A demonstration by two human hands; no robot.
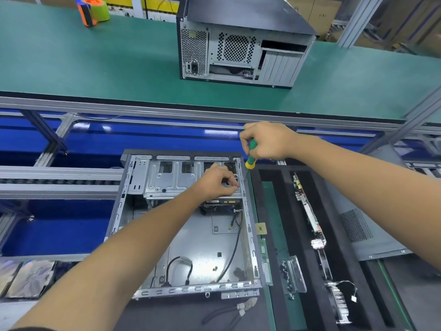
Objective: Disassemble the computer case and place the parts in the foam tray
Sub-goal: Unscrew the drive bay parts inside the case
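An open grey computer case lies flat in front of me, its inside mostly bare with a few black cables. My left hand reaches into its far right corner and pinches something small at the drive cage; what it pinches is too small to tell. My right hand grips a green and yellow screwdriver just above the case's right rim, tip pointing down. To the right lies the black foam tray, with a circuit board on edge, a heatsink and a bracket in its slots.
A second, closed computer case stands on the green bench behind. An orange and green tape dispenser sits at the back left. A grey side panel lies right of the tray. Pliers rest near the front edge.
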